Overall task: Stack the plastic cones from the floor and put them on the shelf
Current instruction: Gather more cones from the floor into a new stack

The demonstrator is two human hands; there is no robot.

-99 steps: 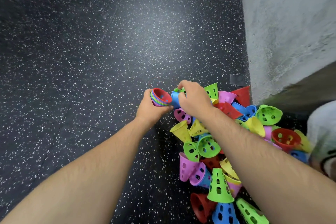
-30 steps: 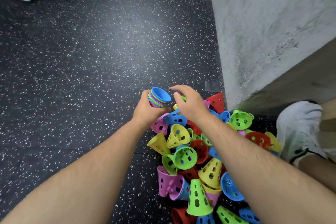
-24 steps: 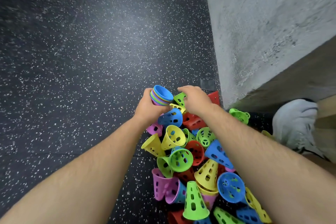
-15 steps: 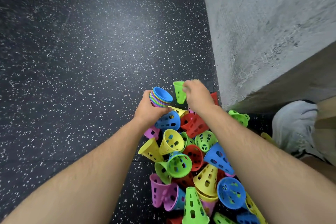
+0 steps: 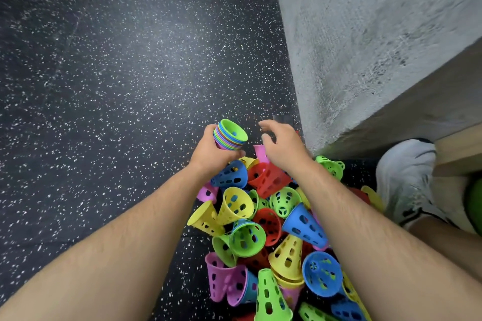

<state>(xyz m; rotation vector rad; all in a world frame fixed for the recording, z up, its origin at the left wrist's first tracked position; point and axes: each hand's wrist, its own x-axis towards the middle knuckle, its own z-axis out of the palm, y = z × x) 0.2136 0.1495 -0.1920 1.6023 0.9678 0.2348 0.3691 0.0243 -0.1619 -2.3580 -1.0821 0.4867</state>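
My left hand (image 5: 212,154) grips a nested stack of coloured cones (image 5: 230,135), wide ends tilted up, with a green cone as the innermost one. My right hand (image 5: 281,144) hovers just right of the stack with fingers loosely curled and nothing in it. Below both hands lies a pile of loose perforated cones (image 5: 268,224) in yellow, green, blue, red and pink on the black speckled floor (image 5: 117,86). A pink cone (image 5: 260,152) pokes up between my hands. No shelf surface is clearly in view.
A grey concrete wall (image 5: 365,34) rises on the right, close to the pile. A wooden board (image 5: 456,154) and my white shoe (image 5: 407,177) sit at the right edge. A small dark patch (image 5: 284,119) lies on the floor at the wall's base.
My right hand lifted a green cone from the pile and seated it in the stack, then let go. The stack's innermost cone was blue and is now green.
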